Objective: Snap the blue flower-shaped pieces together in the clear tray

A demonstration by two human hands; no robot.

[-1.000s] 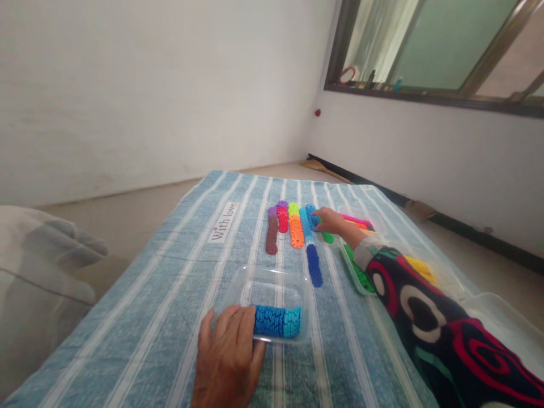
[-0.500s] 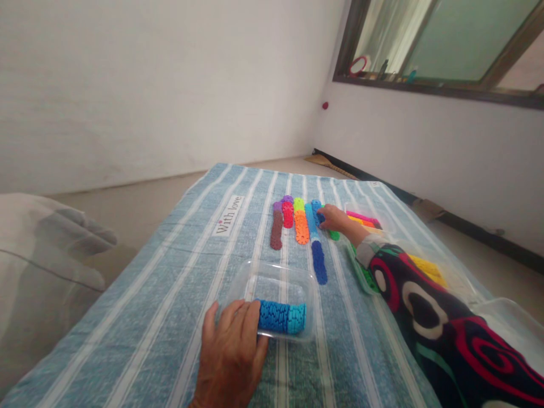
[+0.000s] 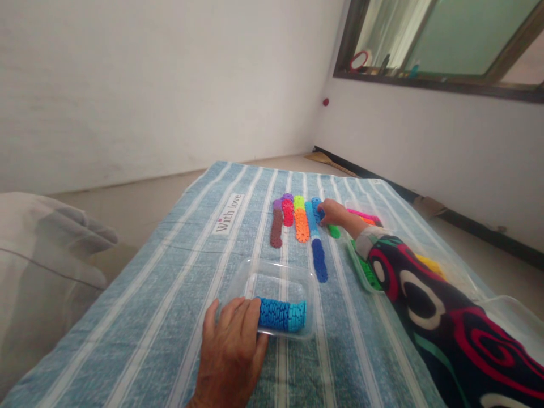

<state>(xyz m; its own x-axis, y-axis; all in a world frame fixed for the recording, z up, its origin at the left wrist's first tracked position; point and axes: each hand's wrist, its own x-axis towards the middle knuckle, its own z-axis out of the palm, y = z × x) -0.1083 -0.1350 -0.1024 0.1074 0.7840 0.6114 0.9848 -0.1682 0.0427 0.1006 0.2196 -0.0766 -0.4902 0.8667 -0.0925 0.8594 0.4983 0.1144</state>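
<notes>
In front of me stands a clear plastic container (image 3: 272, 266). My left hand (image 3: 232, 345) grips its near left corner, fingers over the rim and thumb outside the near wall. A stack of dark and light blue snowflake discs (image 3: 280, 315) lies on its side in the container, partly behind my fingers. Farther off, my right hand (image 3: 334, 212) reaches to a row of blue snowflake discs (image 3: 316, 205), its curled fingertips closed at the row's right edge. Left of it is a light blue row (image 3: 311, 222), leading down to a dark blue row (image 3: 319, 260).
Brown discs (image 3: 276, 226), red discs (image 3: 288, 212), orange discs (image 3: 302, 225) and green discs (image 3: 334, 231) lie in rows on the striped cloth (image 3: 170, 294). Clear containers with green discs (image 3: 369, 272) and yellow discs (image 3: 431, 265) stand on the right, partly under my sleeve (image 3: 420, 306).
The view has tipped very slightly. My right hand has shifted a little at the blue row; my left hand keeps its place on the container.
</notes>
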